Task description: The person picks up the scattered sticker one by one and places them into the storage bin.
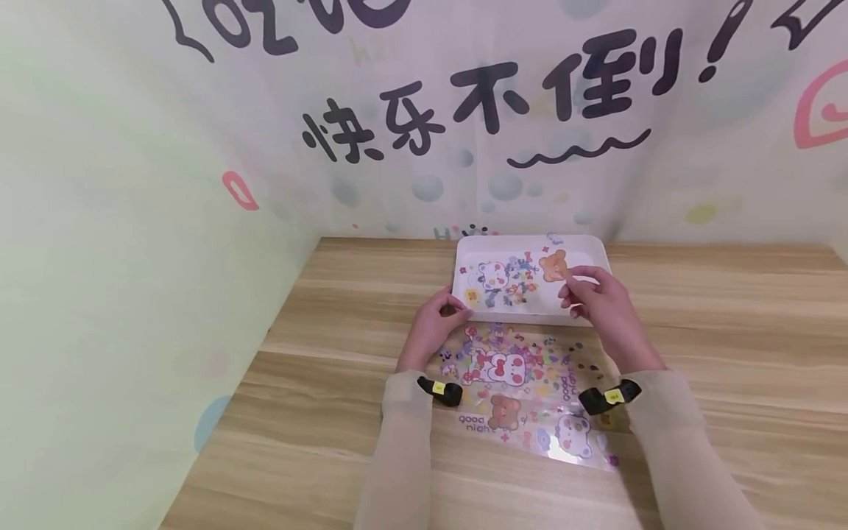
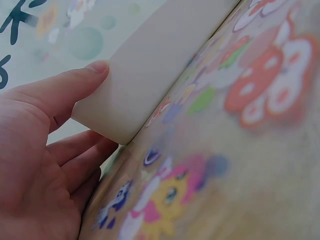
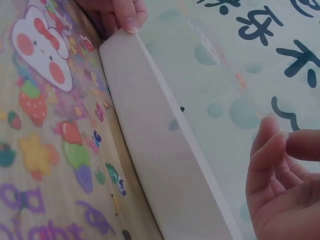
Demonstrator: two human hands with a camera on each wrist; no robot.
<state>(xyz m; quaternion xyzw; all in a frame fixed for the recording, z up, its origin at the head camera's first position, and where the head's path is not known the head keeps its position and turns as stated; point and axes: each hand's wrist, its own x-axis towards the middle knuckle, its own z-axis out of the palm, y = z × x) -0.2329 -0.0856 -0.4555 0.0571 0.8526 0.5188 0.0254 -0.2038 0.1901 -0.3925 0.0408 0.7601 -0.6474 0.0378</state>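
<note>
A shallow white tray (image 1: 530,319) stands on the table, its near wall facing me. My left hand (image 1: 435,324) grips the tray's near left corner, thumb on the rim and fingers underneath, as the left wrist view shows. Over the tray is a clear sticker sheet (image 1: 493,276) with a brown bear (image 1: 553,266), a white bear and small colourful figures. My right hand (image 1: 599,302) pinches its right edge between thumb and forefinger. Seen nearly edge-on in the right wrist view, the sheet (image 3: 237,77) stands above the rim. Whether its far part touches the tray is unclear.
In front of the tray, more clear sticker sheets (image 1: 505,414) lie on the wooden table (image 1: 318,412), partly overlapping, with bunny, bear and "good night" designs. A printed cloth (image 1: 424,158) with black lettering hangs behind the table and along its left side.
</note>
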